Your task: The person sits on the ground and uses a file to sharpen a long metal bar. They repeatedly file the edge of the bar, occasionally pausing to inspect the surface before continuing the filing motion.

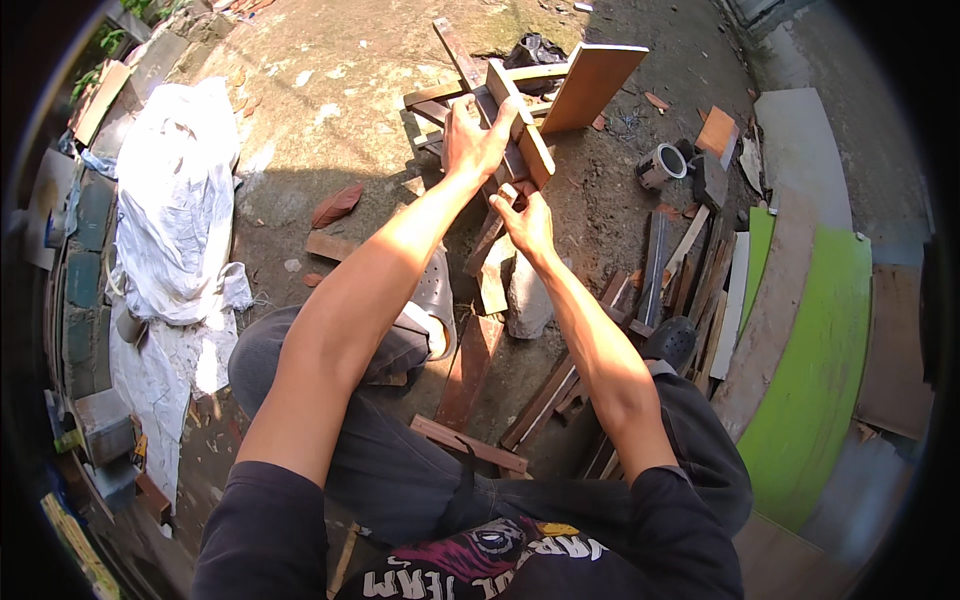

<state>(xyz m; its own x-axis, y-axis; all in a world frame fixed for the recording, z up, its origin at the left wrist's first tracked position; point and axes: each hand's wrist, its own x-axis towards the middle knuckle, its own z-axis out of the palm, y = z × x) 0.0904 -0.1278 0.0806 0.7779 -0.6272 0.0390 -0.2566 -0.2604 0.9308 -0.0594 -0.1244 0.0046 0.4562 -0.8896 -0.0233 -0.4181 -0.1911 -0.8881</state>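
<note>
Wooden frame (458,52), ground's (330,60) far side, seemingly part-joined; left hand (475,145): thumb against plank (532,142), fingers curled over frame; right hand (527,220): fingers bunched at plank's end, pinch unclear; loose timber (655,265) rightward, seemingly unused

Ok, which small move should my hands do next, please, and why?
Perhaps steady the narrow light-brown wooden board with your left hand while your right hand feels whether its near end sits flush against the dark-brown wooden strip. Your left thumb touches the board and your right fingers are beside its near end, but they hide the contact there.
</note>
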